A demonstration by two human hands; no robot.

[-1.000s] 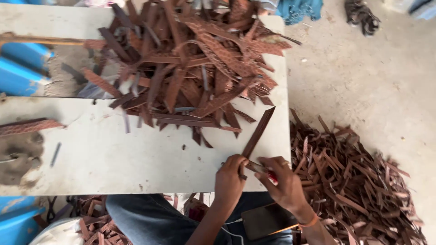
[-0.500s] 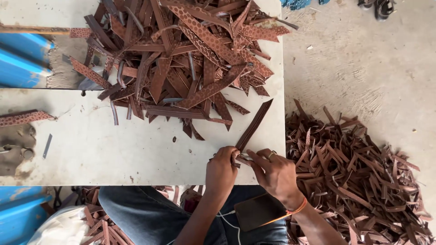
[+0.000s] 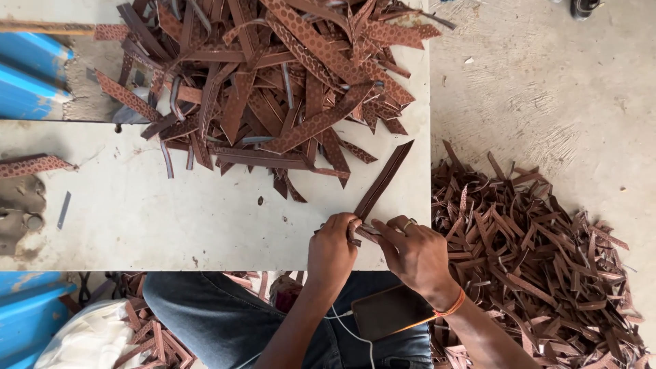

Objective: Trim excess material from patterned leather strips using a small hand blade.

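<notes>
While a heap of brown strips (image 3: 273,89) covers the far tabletop (image 3: 137,219), the left hand (image 3: 333,247) pinches the near end of one brown strip (image 3: 383,181) at its front edge. Touching it, the right hand (image 3: 417,254) grips that same end, with a strip pile on the floor (image 3: 540,253) beyond.

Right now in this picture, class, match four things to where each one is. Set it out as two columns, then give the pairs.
Things:
1. heap of patterned brown strips
2. single dark strip
3. pile of brown offcuts
4. phone

Places:
A. on the person's lap
B. on the concrete floor, beside the table
C. at the far part of the table top
D. held at its near end by the left hand and right hand

Pairs: 1-C, 2-D, 3-B, 4-A
</notes>
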